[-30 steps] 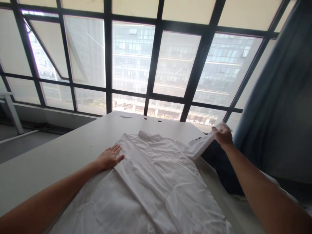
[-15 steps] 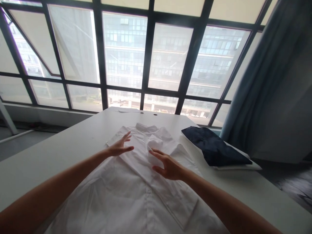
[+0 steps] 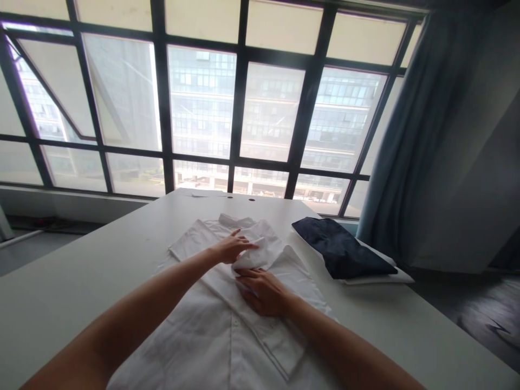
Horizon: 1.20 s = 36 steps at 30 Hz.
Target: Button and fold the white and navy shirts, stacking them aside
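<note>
A white button-up shirt [image 3: 199, 336] lies spread on the table, its collar [image 3: 235, 221] at the far end and its button strip running toward me. One sleeve is laid slantwise across the front. My left hand [image 3: 233, 249] is over the upper chest, fingers stretched and apart, at a raised, rumpled bit of white cloth [image 3: 255, 254]. Just nearer to me, my right hand [image 3: 266, 294] rests on the shirt with its fingers extended against the lower edge of that cloth. Part of its thumb is in shadow.
The shirt lies on a white table [image 3: 73, 292]. To the right, a folded dark navy garment [image 3: 341, 246] sits on something flat and white [image 3: 377, 279]. Behind stand large windows with dark frames, and a blue-grey curtain [image 3: 410, 151] hangs at the right.
My left hand has moved right and come down to the rumpled cloth. My right hand has shifted slightly down and left onto the shirt. The camera view has tilted up a little.
</note>
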### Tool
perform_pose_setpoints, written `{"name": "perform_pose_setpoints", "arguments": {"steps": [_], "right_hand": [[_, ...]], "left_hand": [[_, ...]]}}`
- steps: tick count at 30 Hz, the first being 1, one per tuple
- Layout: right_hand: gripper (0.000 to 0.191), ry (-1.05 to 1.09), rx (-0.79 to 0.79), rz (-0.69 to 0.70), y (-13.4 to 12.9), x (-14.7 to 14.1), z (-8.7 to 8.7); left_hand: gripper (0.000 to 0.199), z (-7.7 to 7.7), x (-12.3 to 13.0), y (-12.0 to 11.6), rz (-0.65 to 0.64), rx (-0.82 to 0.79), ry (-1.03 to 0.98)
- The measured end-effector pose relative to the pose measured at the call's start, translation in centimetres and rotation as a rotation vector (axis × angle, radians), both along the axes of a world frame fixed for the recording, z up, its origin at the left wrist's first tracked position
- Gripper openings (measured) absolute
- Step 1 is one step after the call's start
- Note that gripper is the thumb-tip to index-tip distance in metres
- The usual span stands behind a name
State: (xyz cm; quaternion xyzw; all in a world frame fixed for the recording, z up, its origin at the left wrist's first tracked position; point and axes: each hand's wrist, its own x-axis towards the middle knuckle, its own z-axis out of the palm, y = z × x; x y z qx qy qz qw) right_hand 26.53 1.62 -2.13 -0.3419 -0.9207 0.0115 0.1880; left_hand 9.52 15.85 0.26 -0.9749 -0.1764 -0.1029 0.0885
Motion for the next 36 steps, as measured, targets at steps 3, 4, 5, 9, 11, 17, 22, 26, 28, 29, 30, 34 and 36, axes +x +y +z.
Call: {"name": "perform_pose_setpoints", "arguments": {"steps": [3,4,5,9,11,17,22,26,28,29,30,34,36], "right_hand": [[0.046,0.011,-0.011,-0.014,0.2,0.1,-0.3],[0.046,0.021,-0.023,-0.029,0.2,0.2,-0.4],[0.046,0.038,-0.037,-0.05,0.3,0.3,-0.7],[0.057,0.156,-0.04,-0.184,0.7,0.4,-1.4],[0.062,0.186,0.006,-0.255,0.9,0.4,-1.6],[0.064,0.14,0.143,-0.307,1.3,0.2,-1.6],[0.056,0.162,0.244,-0.268,1.2,0.4,-1.8],[0.032,0.197,0.25,-0.157,0.9,0.4,-1.8],[0.021,0.19,0.172,-0.102,0.8,0.3,-1.8],[0.019,0.183,0.129,-0.104,0.8,0.3,-1.8],[0.018,0.177,0.093,-0.132,0.8,0.3,-1.8],[0.018,0.14,0.066,-0.387,2.1,1.5,-1.5],[0.029,0.039,0.084,-0.486,3.5,3.1,-1.3]], "left_hand": [[0.025,0.5,-0.1,-0.3,0.036,0.045,-0.06],[0.023,0.8,-0.7,-0.4,0.065,0.077,-0.1],[0.022,1.1,-1.6,-0.6,0.098,0.11,-0.145],[0.012,2.5,-6.9,-1.7,0.174,0.148,-0.272],[0.011,2.7,-9.4,-2.5,0.232,0.045,-0.324],[0.025,1.5,-12.2,-5.4,0.547,-0.425,-0.593],[0.049,2.5,-14.1,-6.8,0.488,-0.57,-0.481],[0.069,4.7,-16.7,-8.3,0.555,-0.83,-0.087],[0.075,5.1,-17.3,-9.0,0.578,-0.918,0.082],[0.073,5.0,-17.3,-9.2,0.576,-0.922,0.122],[0.069,4.7,-17.2,-9.4,0.568,-0.9,0.133],[0.054,2.7,-15.0,-9.7,0.547,-0.584,0.018],[0.045,1.6,-13.6,-9.8,0.492,-0.456,-0.014]]}}
